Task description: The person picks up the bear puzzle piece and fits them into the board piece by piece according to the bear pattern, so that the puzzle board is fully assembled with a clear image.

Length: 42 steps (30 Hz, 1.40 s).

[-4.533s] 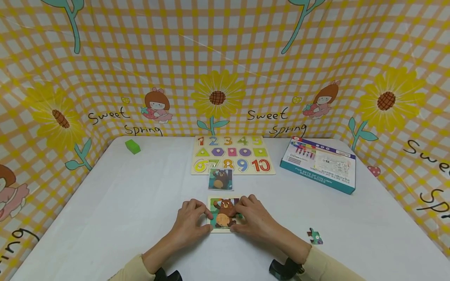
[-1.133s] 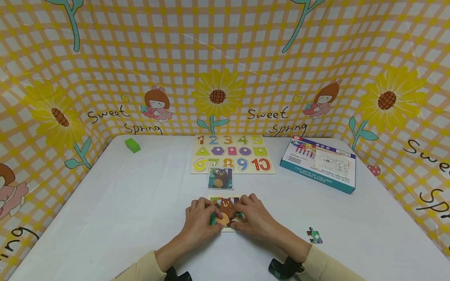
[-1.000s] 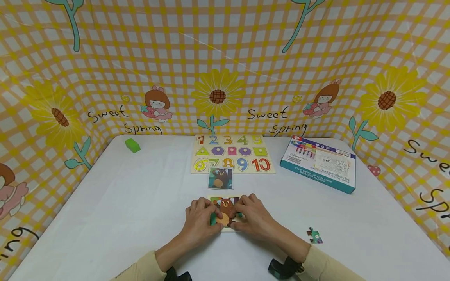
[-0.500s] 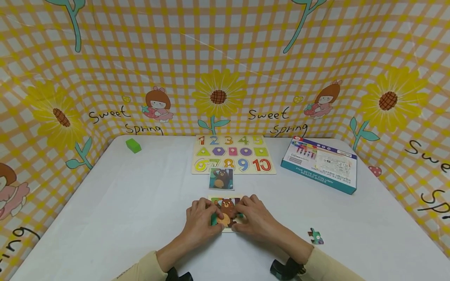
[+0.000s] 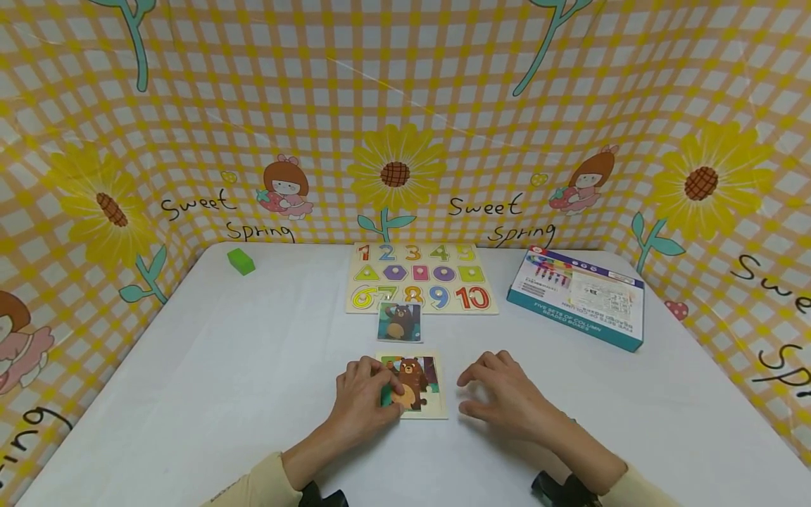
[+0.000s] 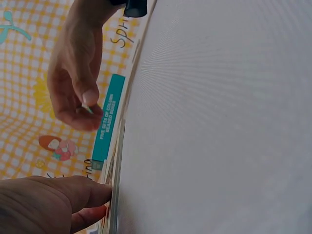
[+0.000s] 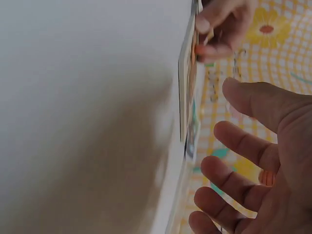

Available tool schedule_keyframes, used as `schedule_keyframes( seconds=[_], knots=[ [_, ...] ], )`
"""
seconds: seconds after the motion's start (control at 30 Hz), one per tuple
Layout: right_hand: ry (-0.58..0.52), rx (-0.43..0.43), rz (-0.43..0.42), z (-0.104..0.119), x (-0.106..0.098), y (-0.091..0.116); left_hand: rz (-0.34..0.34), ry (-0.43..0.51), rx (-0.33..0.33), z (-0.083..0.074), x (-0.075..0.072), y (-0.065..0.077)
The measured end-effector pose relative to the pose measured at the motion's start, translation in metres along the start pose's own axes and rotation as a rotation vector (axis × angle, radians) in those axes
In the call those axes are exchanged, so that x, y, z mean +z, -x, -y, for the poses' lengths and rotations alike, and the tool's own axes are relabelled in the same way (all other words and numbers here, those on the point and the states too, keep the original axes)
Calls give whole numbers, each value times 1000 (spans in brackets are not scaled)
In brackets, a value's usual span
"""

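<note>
A wooden bear jigsaw puzzle [image 5: 415, 384] lies on the table in front of me, bare pale wood showing at its lower right. My left hand [image 5: 366, 396] holds its near left part, the thumb at the near edge and a fingertip on the bear's belly. In the left wrist view, that thumb and finger touch the thin board. Off the puzzle's right side hovers my right hand [image 5: 507, 394], touching nothing; its fingers [image 7: 234, 183] are spread and loosely bent in the right wrist view. A loose jigsaw piece is almost wholly hidden by the right forearm.
Behind the puzzle lies a small bear picture card [image 5: 399, 322], overlapping a number and shape board [image 5: 488, 306]. A flat teal-edged box [image 5: 575, 297] sits at the back right, a green block [image 5: 241, 261] at the back left. Checked cloth [image 5: 405, 84] walls the white table.
My right hand has let go of the puzzle and moved right, its forearm now covering the loose piece. My left hand earlier shifted right onto the bear's belly and stays there.
</note>
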State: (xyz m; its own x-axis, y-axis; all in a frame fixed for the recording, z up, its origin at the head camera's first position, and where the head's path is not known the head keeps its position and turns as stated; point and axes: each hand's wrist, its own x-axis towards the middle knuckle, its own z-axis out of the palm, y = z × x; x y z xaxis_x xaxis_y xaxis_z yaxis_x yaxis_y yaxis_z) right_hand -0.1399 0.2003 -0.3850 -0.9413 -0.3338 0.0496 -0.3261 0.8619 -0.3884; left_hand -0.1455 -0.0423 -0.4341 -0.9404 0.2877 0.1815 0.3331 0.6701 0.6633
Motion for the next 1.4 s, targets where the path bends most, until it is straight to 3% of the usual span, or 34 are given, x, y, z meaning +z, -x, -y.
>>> schedule_keyframes(
  seconds=[0.17,0.57,1.03,1.4],
  knots=[
    [-5,48,-5,-20,-17,18,-1,-11,3,0,0,0],
    [54,43,-30,-68,-37,59,2,-22,-3,0,0,2],
    [125,102,37,-108,-42,84,7,-16,-6,-1,0,2],
    [128,124,74,-121,-41,89,7,-15,-5,-1,0,2]
  ],
)
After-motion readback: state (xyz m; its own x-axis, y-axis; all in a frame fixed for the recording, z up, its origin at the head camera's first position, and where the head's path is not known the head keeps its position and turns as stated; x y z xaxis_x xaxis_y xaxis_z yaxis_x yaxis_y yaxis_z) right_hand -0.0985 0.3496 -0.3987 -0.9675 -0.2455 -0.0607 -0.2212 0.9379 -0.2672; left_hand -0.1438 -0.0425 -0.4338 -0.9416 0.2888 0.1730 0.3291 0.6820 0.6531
